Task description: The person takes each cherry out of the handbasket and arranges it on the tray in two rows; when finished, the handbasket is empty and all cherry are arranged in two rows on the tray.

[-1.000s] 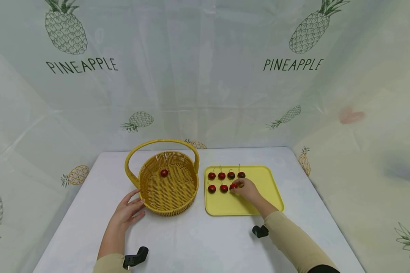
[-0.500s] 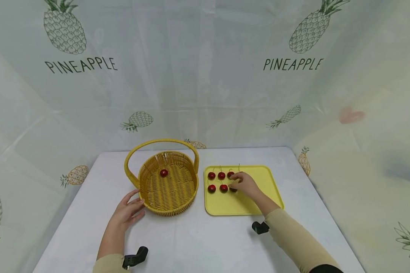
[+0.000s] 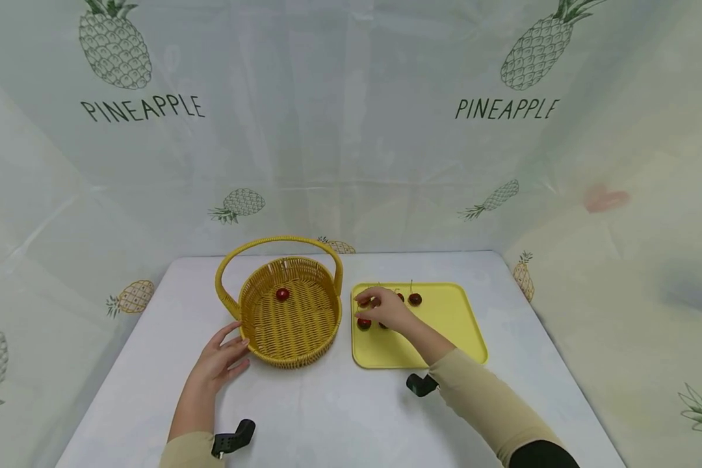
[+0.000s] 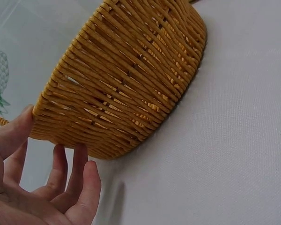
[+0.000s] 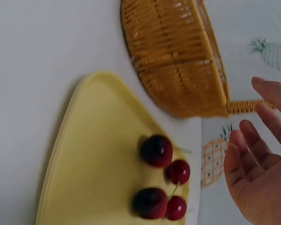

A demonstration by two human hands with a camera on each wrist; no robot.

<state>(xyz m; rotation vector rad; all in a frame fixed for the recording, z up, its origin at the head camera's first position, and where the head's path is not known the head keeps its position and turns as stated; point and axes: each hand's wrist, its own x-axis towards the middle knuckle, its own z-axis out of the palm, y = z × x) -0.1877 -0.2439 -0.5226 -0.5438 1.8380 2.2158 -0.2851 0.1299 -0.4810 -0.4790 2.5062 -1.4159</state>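
A yellow wicker basket (image 3: 263, 354) with a tall arched handle stands left of the middle, one red cherry (image 3: 282, 294) inside it. My left hand (image 3: 218, 361) steadies it, with fingertips against its rim and outer wall in the left wrist view. On the right lies a yellow tray (image 3: 439, 331) bearing several cherries with stems. Over the tray's left part hovers my right hand (image 3: 389, 309), fingers loosely bent. Nothing lies between those fingers in the right wrist view. Several dark red cherries (image 5: 150, 203) on the tray show there, below the hand. In the head view my right hand covers some cherries.
Basket and tray stand close together on a white-covered table (image 3: 327, 416). Pineapple-printed cloth (image 3: 351, 130) rises behind the table and along both sides. A black wrist camera (image 3: 234, 439) sits at the left wrist, another (image 3: 421, 385) at the right.
My right hand has moved left across the tray, from the cherries at its middle to those near its left edge. My left hand stays at the basket.
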